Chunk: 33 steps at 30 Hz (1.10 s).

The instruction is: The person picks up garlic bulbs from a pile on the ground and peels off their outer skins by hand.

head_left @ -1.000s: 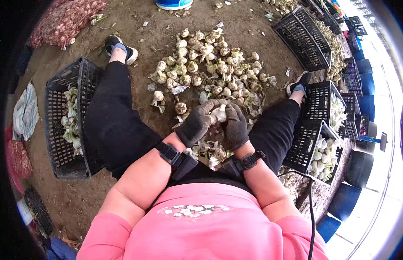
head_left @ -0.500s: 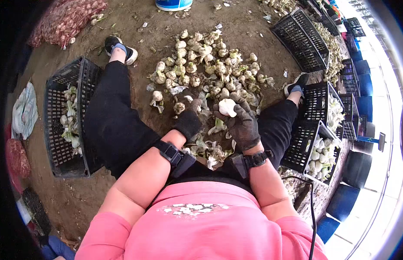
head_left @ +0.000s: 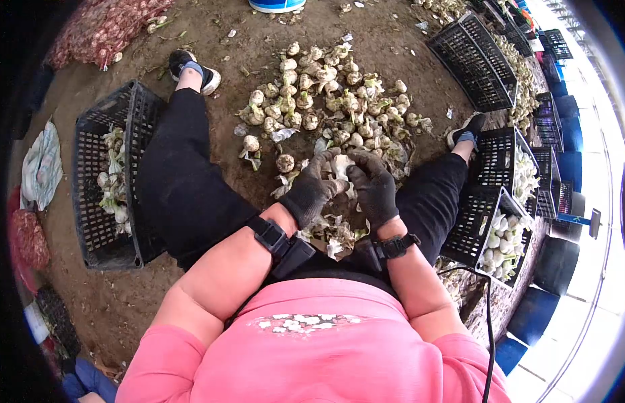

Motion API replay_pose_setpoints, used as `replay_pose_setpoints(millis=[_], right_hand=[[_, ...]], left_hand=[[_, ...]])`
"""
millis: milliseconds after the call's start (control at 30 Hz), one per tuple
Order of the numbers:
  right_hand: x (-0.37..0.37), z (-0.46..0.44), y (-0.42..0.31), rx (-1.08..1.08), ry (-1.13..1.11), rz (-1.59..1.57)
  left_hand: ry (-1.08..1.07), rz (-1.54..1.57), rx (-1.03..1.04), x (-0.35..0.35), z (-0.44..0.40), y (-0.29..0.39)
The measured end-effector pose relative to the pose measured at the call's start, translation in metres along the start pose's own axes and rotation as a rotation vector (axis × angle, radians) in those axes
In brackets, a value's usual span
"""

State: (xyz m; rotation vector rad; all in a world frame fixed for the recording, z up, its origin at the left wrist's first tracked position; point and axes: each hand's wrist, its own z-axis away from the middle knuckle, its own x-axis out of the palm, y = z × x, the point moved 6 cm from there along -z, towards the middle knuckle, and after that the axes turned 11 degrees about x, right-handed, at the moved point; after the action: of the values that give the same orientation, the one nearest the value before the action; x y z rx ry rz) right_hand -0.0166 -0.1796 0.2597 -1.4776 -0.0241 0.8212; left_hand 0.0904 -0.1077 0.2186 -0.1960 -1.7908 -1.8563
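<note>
A pale garlic bulb [head_left: 341, 165] is between my two gloved hands, above a litter of peeled skins. My left hand [head_left: 312, 191] curls its fingers against the bulb's left side, in a dark glove. From the other side my right hand [head_left: 375, 191], gloved too, closes its fingers and thumb on the bulb. Just beyond them lies a heap of unpeeled garlic bulbs [head_left: 306, 101] with dry stems and dirt on them. Loose garlic skins [head_left: 336, 235] lie below my hands, between my legs.
To the left stands a black crate [head_left: 101, 232] with some garlic in it. On the right, a crate of whiter garlic [head_left: 504, 242] stands beside my leg, near more black crates [head_left: 473, 64]. A red mesh sack [head_left: 91, 33] lies far left; a blue-and-white bucket [head_left: 277, 5] stands ahead.
My left hand has come up and right to the garlic bulb in my right hand. The bulb has shifted slightly left, and both hands are now on it.
</note>
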Motion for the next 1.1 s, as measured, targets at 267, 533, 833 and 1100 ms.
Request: replay_pose_setpoints(millis=[267, 533, 833, 1100], right_hand=[[0.004, -0.008, -0.012, 0.196, -0.077, -0.135], [0.006, -0.006, 0.004, 0.262, -0.108, -0.423], [0.019, -0.001, -0.02, -0.043, -0.052, 0.702], [0.007, 0.001, 0.025, 0.383, -0.189, -0.096]], left_hand=[[0.004, -0.134, 0.173, 0.0, -0.003, 0.022], [0.039, -0.482, 0.25, -0.019, -0.006, 0.001], [-0.009, -0.68, 0.394, -0.015, -0.005, 0.019], [-0.147, -0.321, 0.025, -0.014, -0.005, 0.008]])
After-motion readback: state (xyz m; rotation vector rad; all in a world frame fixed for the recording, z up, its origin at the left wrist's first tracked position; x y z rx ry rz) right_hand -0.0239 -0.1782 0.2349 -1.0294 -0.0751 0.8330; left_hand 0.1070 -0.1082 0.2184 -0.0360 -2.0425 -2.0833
